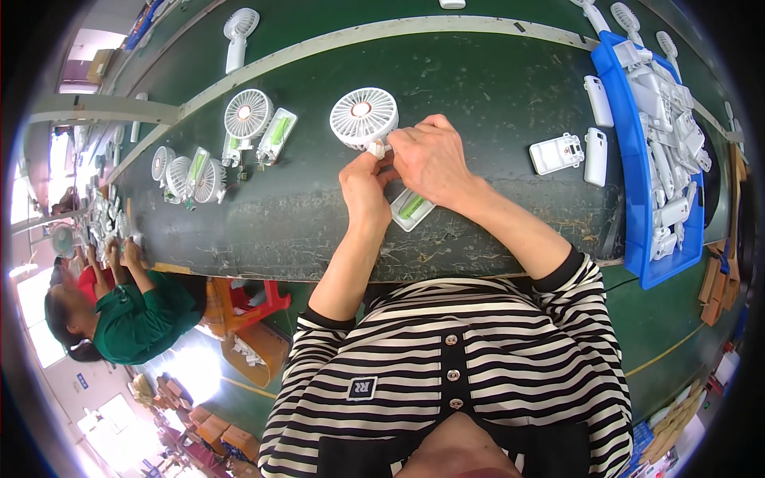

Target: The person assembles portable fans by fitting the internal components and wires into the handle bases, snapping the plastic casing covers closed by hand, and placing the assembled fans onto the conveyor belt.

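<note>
A white handheld fan with a round grille lies on the dark green table, its neck toward me. My left hand pinches the neck of this fan from the left. My right hand is closed at the same neck from the right; what its fingertips grip is hidden. Below my right hand lies an open white handle shell with a green battery in it, partly covered by the hand and wrist. Whether the shell is joined to the fan neck, I cannot tell.
At the left are several fan heads and a handle half with a green battery. White handle covers lie right of my hands, beside a blue bin full of white parts. A co-worker sits at the far left.
</note>
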Demonstrator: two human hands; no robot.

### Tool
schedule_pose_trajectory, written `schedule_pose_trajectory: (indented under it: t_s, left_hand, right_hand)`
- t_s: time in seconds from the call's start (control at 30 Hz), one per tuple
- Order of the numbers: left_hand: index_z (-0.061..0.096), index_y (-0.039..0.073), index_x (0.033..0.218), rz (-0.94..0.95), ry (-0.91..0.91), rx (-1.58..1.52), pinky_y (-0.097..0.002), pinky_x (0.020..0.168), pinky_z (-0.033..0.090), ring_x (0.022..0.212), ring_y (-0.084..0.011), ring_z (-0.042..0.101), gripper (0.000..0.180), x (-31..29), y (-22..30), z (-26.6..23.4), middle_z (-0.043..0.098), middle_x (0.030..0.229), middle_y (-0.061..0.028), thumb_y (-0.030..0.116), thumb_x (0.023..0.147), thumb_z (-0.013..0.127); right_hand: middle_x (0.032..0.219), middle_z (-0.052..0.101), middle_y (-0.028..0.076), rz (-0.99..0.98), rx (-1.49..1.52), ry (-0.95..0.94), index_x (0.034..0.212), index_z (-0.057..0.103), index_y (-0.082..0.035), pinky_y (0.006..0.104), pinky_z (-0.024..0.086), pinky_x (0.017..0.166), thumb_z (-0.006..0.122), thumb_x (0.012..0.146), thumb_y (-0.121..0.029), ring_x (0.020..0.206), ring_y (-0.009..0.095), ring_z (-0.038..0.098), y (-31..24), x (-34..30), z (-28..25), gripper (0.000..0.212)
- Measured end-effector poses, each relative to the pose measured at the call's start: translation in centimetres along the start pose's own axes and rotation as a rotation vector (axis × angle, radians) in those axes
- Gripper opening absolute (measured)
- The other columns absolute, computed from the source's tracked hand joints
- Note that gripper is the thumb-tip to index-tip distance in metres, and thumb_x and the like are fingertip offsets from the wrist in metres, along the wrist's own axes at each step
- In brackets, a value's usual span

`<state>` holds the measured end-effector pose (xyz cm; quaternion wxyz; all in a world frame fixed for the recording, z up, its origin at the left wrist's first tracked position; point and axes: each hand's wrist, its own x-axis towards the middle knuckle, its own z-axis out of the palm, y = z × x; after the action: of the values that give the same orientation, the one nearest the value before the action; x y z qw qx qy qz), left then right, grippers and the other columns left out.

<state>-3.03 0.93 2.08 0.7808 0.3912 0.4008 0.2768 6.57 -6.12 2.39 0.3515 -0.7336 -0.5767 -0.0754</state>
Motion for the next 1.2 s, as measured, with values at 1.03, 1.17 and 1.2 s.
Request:
schedule_pose_trajectory:
  t_s: [1.03,1.17,1.2]
  left_hand:
    - [0.044,0.004,0.122,0.575,-0.308,1.322,-0.0384,0.073,0.047,0.084,-0.0317,0.056,0.066,-3.7,-1.9,0.2,0.056,0.094,-0.0136,0.009,0.061,0.069]
    - [0.054,0.0,0.11,0.415,-0.31,1.086,-0.0378,0.072,0.047,0.081,-0.0334,0.059,0.051,-3.1,-2.1,-0.1,0.06,0.091,-0.0162,0.009,0.062,0.069]
    - [0.059,-0.004,0.099,0.191,-0.354,1.058,-0.0345,0.07,0.048,0.081,-0.0286,0.062,0.036,-3.1,-1.7,0.0,0.062,0.089,-0.0147,0.007,0.066,0.068]
  right_hand:
    - [0.111,0.055,0.015,0.94,1.765,0.115,0.118,0.044,0.0,0.0399,0.048,0.081,0.044,0.091,-0.03,0.099,0.028,0.057,3.3,-4.2,-3.8,0.04]
    - [0.104,0.058,0.017,0.88,1.904,-0.013,0.117,0.044,0.001,0.0364,0.052,0.066,0.043,0.091,-0.034,0.084,0.028,0.062,3.1,-5.4,-4.8,0.044]
    - [0.103,0.058,0.017,0.91,1.921,-0.05,0.116,0.045,0.001,0.0344,0.052,0.061,0.044,0.09,-0.035,0.08,0.026,0.062,3.4,-6.0,-4.7,0.044]
